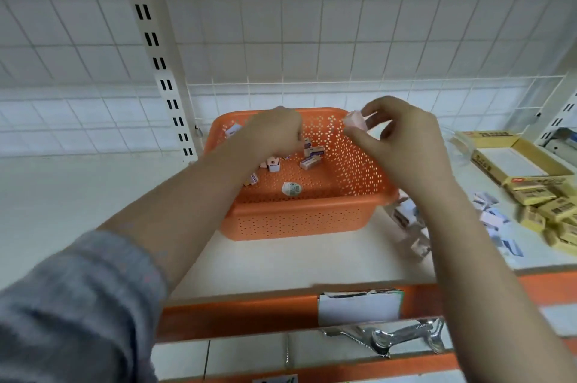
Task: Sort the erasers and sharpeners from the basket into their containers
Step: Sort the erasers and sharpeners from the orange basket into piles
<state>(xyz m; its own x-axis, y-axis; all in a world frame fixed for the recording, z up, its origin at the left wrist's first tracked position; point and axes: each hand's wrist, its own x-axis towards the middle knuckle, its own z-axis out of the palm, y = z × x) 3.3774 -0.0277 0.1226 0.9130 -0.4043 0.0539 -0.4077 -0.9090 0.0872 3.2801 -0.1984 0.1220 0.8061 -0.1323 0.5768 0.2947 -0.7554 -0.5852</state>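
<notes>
A person stands at a white shelf, both bare forearms reaching forward over an orange perforated basket at the centre of the view. The right hand, raised above the basket's rim at about 2 o'clock, pinches a small pale pink block, probably an eraser or a boxed sharpener, between thumb and fingertips. The left hand dips into the basket at about 10 o'clock, knuckles up and fingers curled downward; whether it holds anything cannot be seen.

Inside the basket lie several small boxed pieces near the middle and a round white labelled item toward the near wall.

To do this step well, the right hand should likely keep a firm pinch, identify the piece, then carry it toward 3 o'clock, where a loose pile of small white-and-blue boxes lies just beside the basket, with yellow packets and an open yellow carton beyond. Matching like with like matters more than speed.

A grey sleeve covers the left upper forearm; the right forearm is bare.
</notes>
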